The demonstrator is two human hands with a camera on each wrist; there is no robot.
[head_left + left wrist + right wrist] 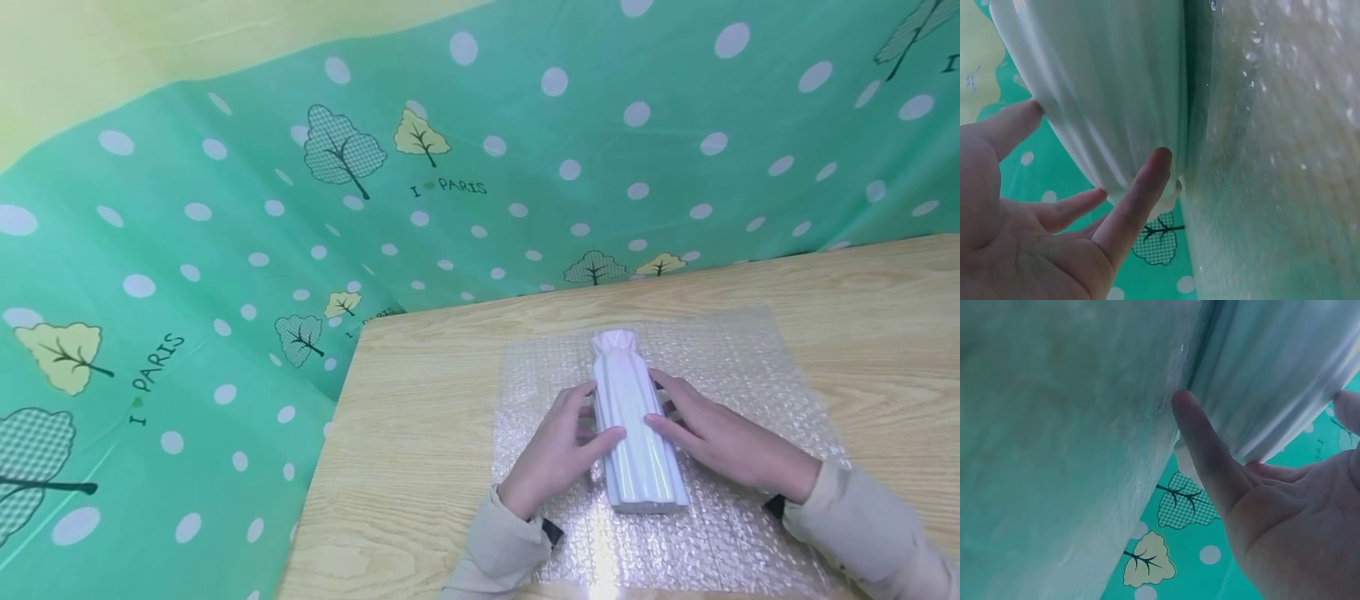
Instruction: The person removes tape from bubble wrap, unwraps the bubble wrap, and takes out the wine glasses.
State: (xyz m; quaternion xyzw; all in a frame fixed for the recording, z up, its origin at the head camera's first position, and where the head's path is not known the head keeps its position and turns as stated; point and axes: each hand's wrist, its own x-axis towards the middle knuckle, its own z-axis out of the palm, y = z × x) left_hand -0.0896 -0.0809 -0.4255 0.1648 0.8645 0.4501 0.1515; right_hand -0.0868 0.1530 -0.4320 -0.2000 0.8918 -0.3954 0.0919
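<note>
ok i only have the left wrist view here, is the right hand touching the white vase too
Observer: Yes, the right hand has its thumb against the white vase, across from the left hand.
Operator: and whats the bubble wrap lying on
Observer: The bubble wrap is spread on a wood-grain table.
Operator: my view cuts off the wide end, does the wrap reach past it
Observer: Yes, in the head view it carries on beyond the wide end, towards the person.
</note>
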